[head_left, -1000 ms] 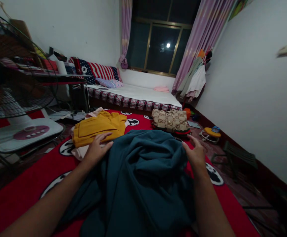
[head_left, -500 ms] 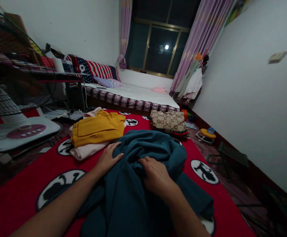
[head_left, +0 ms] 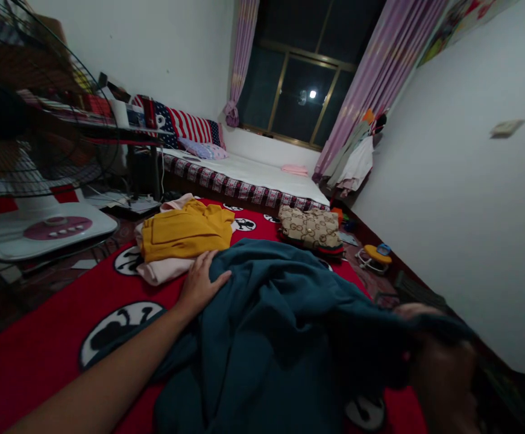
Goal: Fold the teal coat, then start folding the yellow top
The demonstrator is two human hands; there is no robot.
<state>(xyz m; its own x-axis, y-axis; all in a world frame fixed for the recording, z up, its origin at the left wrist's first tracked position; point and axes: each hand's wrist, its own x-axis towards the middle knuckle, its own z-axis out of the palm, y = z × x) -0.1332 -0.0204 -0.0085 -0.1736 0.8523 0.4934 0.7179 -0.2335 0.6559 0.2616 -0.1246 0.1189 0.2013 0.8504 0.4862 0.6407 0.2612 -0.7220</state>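
Teal cloth (head_left: 262,361) is bunched loosely on the red blanket (head_left: 49,355), near and centre, with deep folds across its top. Its left part is pressed by the left hand (head_left: 199,286): palm down, thumb set apart from the fingers, nothing seen gripped. Its right end is held out to the side and lifted by the right hand (head_left: 445,367); that hand is motion-blurred, but fabric is seen gathered in it. Exact finger placement there cannot be told.

White round patches with black figures are printed on the blanket.

Just beyond the left hand, a yellow garment (head_left: 190,232) is laid folded over pale pink cloth (head_left: 160,272). Farther right, past the teal heap, a tan patterned bundle (head_left: 310,228) is placed on the same blanket, apart from the yellow one.

Off to the left, a fan (head_left: 61,228) is parked; off to the right, a yellow-topped stool (head_left: 377,255) is set on the floor.

At the back, a bed (head_left: 253,166) is placed under the window (head_left: 302,90), which is flanked by purple curtains (head_left: 370,78).
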